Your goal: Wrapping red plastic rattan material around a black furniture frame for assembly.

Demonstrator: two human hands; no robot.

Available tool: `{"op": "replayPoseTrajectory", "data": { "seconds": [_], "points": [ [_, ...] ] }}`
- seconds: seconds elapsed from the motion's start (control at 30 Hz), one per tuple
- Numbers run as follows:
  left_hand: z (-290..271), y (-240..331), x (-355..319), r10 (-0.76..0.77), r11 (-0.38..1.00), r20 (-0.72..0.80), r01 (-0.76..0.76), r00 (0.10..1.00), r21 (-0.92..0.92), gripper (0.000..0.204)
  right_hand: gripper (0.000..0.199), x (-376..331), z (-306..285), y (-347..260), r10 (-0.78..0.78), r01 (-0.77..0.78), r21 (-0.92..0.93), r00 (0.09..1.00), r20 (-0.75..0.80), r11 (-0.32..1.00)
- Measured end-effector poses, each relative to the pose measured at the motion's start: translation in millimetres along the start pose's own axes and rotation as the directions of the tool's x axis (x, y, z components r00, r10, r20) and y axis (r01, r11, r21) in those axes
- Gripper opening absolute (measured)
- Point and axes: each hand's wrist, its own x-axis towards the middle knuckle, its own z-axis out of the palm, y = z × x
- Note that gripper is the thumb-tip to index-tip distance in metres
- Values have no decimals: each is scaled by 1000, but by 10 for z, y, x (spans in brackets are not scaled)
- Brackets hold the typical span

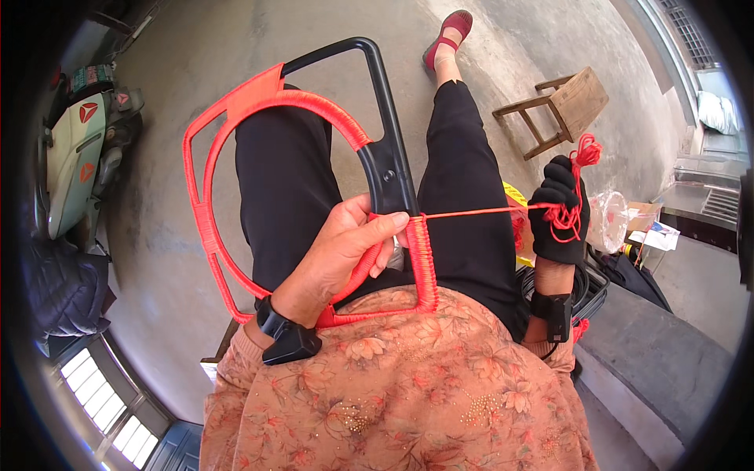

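Centrally, looped rack [386, 102], its right bar pinched by the left hand [334, 247], nearer than the right. Red cord [479, 212] runs taut, roughly crosswise to that bar's long axis, to the gloved right hand [558, 208], closed on bunched cord. Black crate [602, 286], right of view: contents unclear.

"Left hand [345, 245]: hidden portions?"
"Some fingers, behind the red-wrapped frame [385, 166]."
"Red cord [585, 151]?"
"Bundle partly concealed within the gloved right hand [556, 208]; strands too fine to count."
"Scooter [78, 161], white-panelled, and padded jacket [67, 290]?"
"Both cropped by the dark rim."
"Floral top [400, 385]?"
"Lower portion cut by the bottom edge."
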Motion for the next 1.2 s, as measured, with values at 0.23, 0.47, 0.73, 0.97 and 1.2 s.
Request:
{"op": "replayPoseTrajectory", "data": {
  "seconds": [0.23, 0.47, 0.73, 0.97, 1.2],
  "points": [
    [-23, -45, 32, -3, 999, 0, 3, 1000, -37, 16, 26, 6, 523, 690, 276, -394, 913, 894, 354, 103],
    [-46, -45, 35, -11, 999, 13, 11, 1000, 35, 14, 29, 386, 456, 350, 192, -441, 895, 874, 446, -70],
    [-54, -27, 24, 53, 943, 60, -30, 997, -331, 25, 27, 723, 160, -1267, -749, 730, 167, 641, 171, 663],
    [-129, -52, -68, 93, 986, 74, -82, 993, -142, 32, 23, 636, 245, -1207, -572, 568, 88, 819, 35, 818],
    [-39, -17, -68, 143, 989, 28, -142, 989, -34, 37, 24, 488, 157, -1128, -465, 445, 465, 882, -77, 765]
  ]
}}
